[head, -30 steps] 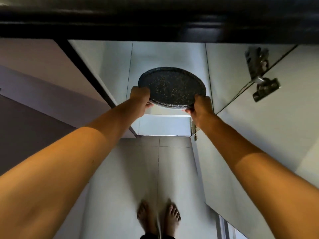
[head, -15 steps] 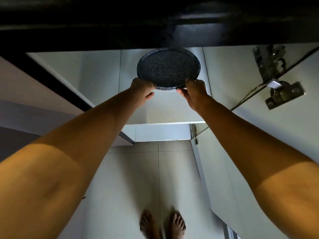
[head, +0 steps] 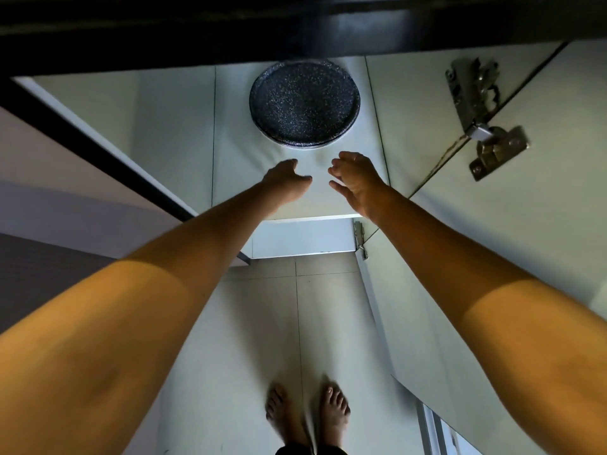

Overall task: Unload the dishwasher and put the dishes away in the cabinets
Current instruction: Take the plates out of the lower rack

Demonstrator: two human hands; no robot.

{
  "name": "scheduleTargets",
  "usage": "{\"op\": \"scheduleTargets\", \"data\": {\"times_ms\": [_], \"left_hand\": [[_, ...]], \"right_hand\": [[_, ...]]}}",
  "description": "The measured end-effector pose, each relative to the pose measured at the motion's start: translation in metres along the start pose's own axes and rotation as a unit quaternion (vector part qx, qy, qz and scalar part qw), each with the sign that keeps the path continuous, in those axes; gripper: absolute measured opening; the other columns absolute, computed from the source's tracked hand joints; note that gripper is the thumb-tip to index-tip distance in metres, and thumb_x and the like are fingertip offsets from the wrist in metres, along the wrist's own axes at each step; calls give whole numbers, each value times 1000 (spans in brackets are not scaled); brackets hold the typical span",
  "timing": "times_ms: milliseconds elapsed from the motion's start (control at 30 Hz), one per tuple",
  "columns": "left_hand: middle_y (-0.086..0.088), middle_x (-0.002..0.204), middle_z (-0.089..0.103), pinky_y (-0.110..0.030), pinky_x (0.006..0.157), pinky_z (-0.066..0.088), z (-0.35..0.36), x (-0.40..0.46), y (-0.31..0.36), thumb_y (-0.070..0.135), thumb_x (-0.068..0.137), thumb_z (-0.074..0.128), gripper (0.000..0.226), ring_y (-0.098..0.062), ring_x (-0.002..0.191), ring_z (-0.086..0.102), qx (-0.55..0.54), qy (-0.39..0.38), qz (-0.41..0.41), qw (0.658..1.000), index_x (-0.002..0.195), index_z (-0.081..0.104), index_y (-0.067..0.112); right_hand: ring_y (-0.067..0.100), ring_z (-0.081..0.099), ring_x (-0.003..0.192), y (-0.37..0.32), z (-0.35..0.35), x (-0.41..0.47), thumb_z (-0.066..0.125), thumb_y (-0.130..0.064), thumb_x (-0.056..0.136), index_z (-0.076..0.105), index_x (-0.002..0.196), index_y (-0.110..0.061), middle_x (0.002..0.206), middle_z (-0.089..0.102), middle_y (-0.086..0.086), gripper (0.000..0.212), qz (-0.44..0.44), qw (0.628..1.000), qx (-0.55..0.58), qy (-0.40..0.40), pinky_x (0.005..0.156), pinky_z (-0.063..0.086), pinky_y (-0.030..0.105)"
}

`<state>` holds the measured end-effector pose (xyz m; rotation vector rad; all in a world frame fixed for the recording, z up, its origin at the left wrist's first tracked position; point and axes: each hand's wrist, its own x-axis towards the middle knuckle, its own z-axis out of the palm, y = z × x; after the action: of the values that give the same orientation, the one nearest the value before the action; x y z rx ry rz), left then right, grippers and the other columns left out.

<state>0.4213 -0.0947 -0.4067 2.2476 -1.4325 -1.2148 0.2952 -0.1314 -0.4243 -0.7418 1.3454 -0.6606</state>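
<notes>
**A:** ok so what's going on up there? biggest thing first pls

**B:** the open cabinet (head: 427, 103), pale inside, dark strip running across the top edge. Its door (head: 525, 241) is swung out on the right side, pretty huge in the shot. Under all that there's a pale tiled floor (head: 256, 339).

**A:** and the arms?

**B:** both forearms reach up toward the shelf (head: 177, 126). Two bare feet (head: 307, 412) down on the floor, near the bottom edge of the view.

**A:** where's the dish then

**B:** dark speckled plate (head: 303, 103), round, lying flat on the shelf toward the back, roughly mid-width. It looks like there's a paler rim peeking out under its front edge, can't tell if that's a second plate or just its own edge.

**A:** anyone holding it?

**B:** nope. left hand (head: 285, 178) and right hand (head: 356, 177) are both just in front of the plate, over the shelf's front part, not touching it. Each grip is released, fingers loose and a bit curled, nothing in either one. The hands sit near each other with a small gap between.

**A:** smallest stuff?

**B:** metal hinge (head: 483, 126) at the right side where the door meets the cabinet, and a littler hinge (head: 360, 239) lower down by the shelf's front right corner.
</notes>
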Motion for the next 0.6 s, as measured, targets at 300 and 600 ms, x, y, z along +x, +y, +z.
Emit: {"op": "scheduleTargets", "data": {"times_ms": [300,600], "left_hand": [[-2,159,12,-40,116,17,10,-65,-25,28,99,43,62,-21,147,9,465,-27,238,852,152,13,16],[-2,158,16,-39,116,20,80,-148,-30,27,97,46,63,-21,146,12,337,-76,187,920,151,16,14]], "right_hand": [[26,51,122,32,-19,-61,45,-8,96,40,139,-12,141,46,9,44,-9,988,-154,17,98,48,34],[24,49,127,99,-38,-144,43,-4,95,41,138,-10,141,48,7,44,-17,966,-257,-3,91,41,23]]}}
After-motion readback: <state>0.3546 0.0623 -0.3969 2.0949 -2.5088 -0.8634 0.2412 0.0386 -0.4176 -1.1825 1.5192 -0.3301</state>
